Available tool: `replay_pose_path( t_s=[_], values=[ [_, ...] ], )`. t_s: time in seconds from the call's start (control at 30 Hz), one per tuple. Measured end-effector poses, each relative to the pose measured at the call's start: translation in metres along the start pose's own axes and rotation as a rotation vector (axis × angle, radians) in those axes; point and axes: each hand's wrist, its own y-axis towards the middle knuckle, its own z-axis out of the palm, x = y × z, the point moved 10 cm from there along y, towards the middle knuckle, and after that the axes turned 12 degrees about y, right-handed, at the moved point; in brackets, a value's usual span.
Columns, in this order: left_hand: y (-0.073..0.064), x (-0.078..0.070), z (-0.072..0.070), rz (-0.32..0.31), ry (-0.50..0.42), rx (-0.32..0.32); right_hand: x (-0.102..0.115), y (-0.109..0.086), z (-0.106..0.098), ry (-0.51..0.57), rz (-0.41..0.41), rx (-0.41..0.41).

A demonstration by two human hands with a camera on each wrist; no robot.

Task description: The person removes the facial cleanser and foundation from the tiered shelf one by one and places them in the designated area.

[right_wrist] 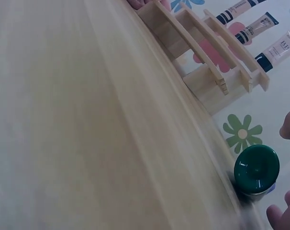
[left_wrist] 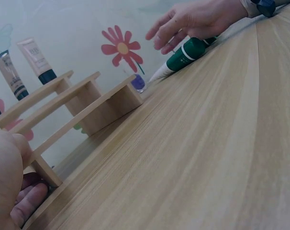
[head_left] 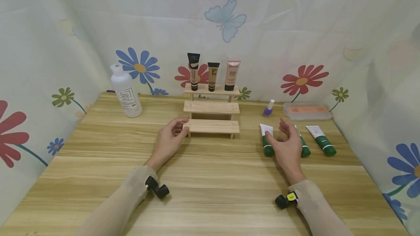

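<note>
My left hand (head_left: 168, 140) holds the left end of the lowest step of a three-step wooden display stand (head_left: 211, 126). In the left wrist view the thumb lies over the step and curled fingers show beneath it. My right hand (head_left: 289, 150) hovers over the green-and-white squeeze tubes, thumb and fingers spread apart. Nearest to it lies the left tube (head_left: 268, 150), its green cap (right_wrist: 256, 168) between the thumb and fingers in the right wrist view. A second tube (head_left: 306, 149) is partly hidden behind the hand, and a third tube (head_left: 323, 142) lies farther right.
On the top step stand a black-topped tube (head_left: 194, 72), a smaller tan tube (head_left: 213, 77) and a pink BB tube (head_left: 232, 75). A white bottle (head_left: 127, 95) is at back left. Purple nail polish (head_left: 268, 110) and a clear plastic case (head_left: 306, 112) sit at back right, near the curtain.
</note>
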Motion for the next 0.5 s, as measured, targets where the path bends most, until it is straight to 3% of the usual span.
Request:
replay_pose_path(
  t_s=[0.23,0.5],
  values=[
    [-0.001,0.001,0.001,0.002,0.005,0.001,0.011,0.01,0.007,0.048,-0.009,0.009],
    [0.0,0.001,-0.001,0.008,0.009,-0.002,0.037,0.031,0.034,0.158,-0.082,0.014]
  ],
)
